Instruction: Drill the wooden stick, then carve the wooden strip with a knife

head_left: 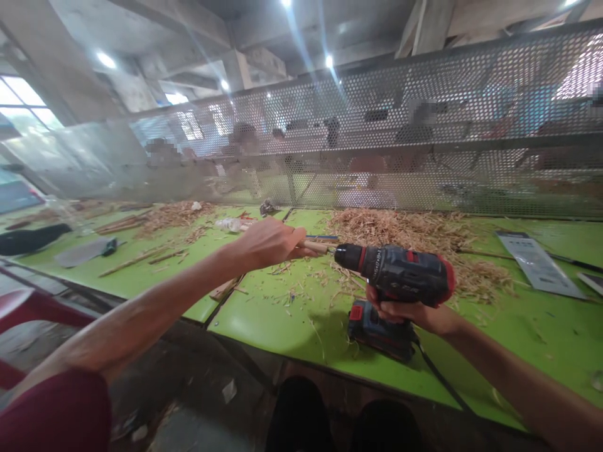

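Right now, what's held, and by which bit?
Left hand: round tan wooden stick, near one end. Right hand: black and red power drill, by its handle.

Upper garment: one sleeve (63,411) visible, on the left arm; deep maroon, plain, without visible print. It ends near the elbow, with the left forearm (160,307) bare from there to the wrist. Left hand (271,243): bare, fingers partly hidden. Right hand (400,311): bare, partly hidden; right forearm (499,370) likewise uncovered. Legwear (301,414): black or very dark, covering both rounded knees; fabric detail too dark to tell.
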A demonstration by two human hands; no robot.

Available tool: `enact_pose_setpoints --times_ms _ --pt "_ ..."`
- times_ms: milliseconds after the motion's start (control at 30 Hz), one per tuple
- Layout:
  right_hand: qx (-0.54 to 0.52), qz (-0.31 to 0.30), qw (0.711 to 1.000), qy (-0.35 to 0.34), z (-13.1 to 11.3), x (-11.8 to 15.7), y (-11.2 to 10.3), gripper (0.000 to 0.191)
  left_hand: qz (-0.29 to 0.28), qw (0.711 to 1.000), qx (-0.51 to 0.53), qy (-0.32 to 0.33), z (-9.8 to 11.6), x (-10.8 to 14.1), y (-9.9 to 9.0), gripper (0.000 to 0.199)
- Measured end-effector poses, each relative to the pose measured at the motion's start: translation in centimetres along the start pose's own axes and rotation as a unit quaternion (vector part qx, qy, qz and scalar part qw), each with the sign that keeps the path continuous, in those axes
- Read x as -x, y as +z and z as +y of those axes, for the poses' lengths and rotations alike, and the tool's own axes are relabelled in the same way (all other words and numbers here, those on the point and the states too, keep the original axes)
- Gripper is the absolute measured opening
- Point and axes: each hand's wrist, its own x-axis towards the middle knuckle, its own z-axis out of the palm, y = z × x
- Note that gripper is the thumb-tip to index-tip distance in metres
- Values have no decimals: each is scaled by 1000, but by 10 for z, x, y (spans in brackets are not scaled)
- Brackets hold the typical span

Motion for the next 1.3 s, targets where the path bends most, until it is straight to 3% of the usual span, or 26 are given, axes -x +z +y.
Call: enact_pose_setpoints --times_ms 267,767,1300 --pt "8 1 1000 -2 -1 0 0 33 30 999 -5 11 -2 1 5 61" --pt "17 7 1000 14 0 0 0 30 23 1000 -9 1 3 -1 -1 59" --pt "1 15 1000 26 0 2 0 32 44 999 6 9 3 0 5 62"
